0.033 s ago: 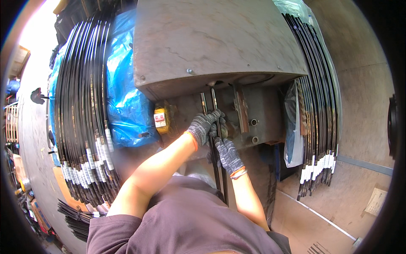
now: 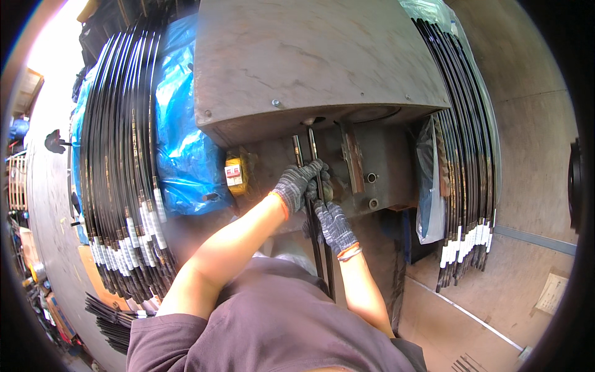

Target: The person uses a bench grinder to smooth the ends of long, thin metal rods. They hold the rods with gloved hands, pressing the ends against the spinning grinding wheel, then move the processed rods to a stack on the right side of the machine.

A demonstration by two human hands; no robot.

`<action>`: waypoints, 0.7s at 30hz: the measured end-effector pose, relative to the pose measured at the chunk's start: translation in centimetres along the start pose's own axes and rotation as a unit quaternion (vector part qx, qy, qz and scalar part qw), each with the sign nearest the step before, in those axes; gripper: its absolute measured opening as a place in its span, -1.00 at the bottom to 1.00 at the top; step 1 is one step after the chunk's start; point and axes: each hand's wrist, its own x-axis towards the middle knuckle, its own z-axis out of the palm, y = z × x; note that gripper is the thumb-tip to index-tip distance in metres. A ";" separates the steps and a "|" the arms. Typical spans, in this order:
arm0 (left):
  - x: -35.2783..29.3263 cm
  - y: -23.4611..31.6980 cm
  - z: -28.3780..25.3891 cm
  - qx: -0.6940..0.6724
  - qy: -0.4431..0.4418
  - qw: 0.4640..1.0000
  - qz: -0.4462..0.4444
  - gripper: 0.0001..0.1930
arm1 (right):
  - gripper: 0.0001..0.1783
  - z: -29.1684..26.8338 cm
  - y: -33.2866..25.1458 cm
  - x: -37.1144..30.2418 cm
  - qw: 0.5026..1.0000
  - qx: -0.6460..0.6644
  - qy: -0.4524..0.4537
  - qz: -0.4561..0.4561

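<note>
My left hand (image 2: 294,186), in a grey knitted glove with an orange cuff, is closed around slim black rods at the middle of the view. Just below and to the right, my right hand (image 2: 336,228), gloved alike, is closed on the rods too. One rod (image 2: 313,144) reaches up to a small opening under the front edge of a grey metal housing (image 2: 322,56). Beside it on the left, a second rod (image 2: 297,150) ends short of that edge. Both run down past my hands toward my body. My fingertips are partly hidden.
Many black rods with white-wrapped ends stand in a bundle (image 2: 124,161) at left and another (image 2: 465,155) at right. Blue plastic sheeting (image 2: 183,118) lies beside the housing. A yellow switch box (image 2: 235,173) and a rusty metal bar (image 2: 353,161) sit under it.
</note>
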 end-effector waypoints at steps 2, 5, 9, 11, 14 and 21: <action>0.4 -0.5 -0.2 -0.012 -0.005 1.000 -0.006 -0.76 | -0.76 0.6 0.2 -0.8 0.987 0.098 -0.040 0.117; 0.6 -0.1 0.4 -0.027 -0.029 0.999 -0.022 -0.75 | -0.75 0.6 1.3 -2.6 0.971 0.218 -0.025 0.097; 1.3 0.5 0.9 0.011 -0.017 0.997 -0.068 -0.75 | -0.66 -4.0 -2.5 -2.4 0.701 0.614 -0.095 0.351; 1.6 0.2 1.3 0.027 -0.026 0.998 -0.051 -0.75 | -0.66 -4.6 -2.5 -2.4 0.716 0.584 -0.108 0.368; 2.0 0.4 1.6 0.018 -0.019 0.998 -0.065 -0.75 | -0.65 -4.2 -2.1 -2.3 0.741 0.565 -0.092 0.352; 3.0 0.9 1.4 0.017 -0.032 0.998 -0.049 -0.74 | -0.69 -4.4 -2.1 -1.2 0.750 0.550 -0.068 0.361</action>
